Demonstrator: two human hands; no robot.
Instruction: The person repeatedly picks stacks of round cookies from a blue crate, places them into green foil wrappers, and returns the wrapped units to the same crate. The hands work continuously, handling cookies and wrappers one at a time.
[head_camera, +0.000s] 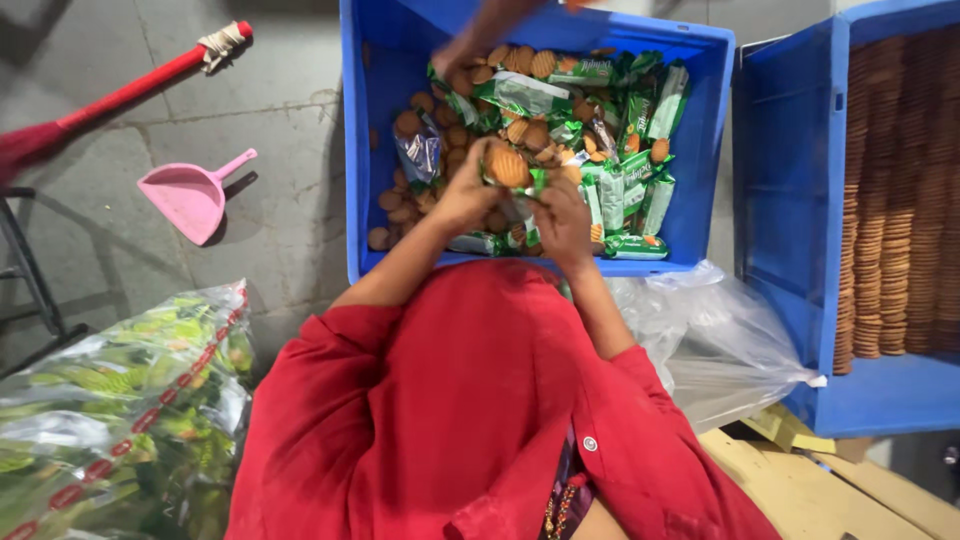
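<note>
Centre of the frame, over the blue crate (700, 120): the left hand (462, 195) clutches a stack of round biscuits (507, 166), and the right hand (562, 222) pinches a torn green-and-silver wrapper (533, 182) beside it. Looks like unwrapping mid-way; next comes easing the stack free without cracking it. The biscuits are golden brown, ridged on top, stacked tight. Another person's hand (462, 55) reaches in at top.

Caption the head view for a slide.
Both hands, left and right, hold a biscuit pack over a blue crate of loose biscuits.
</note>
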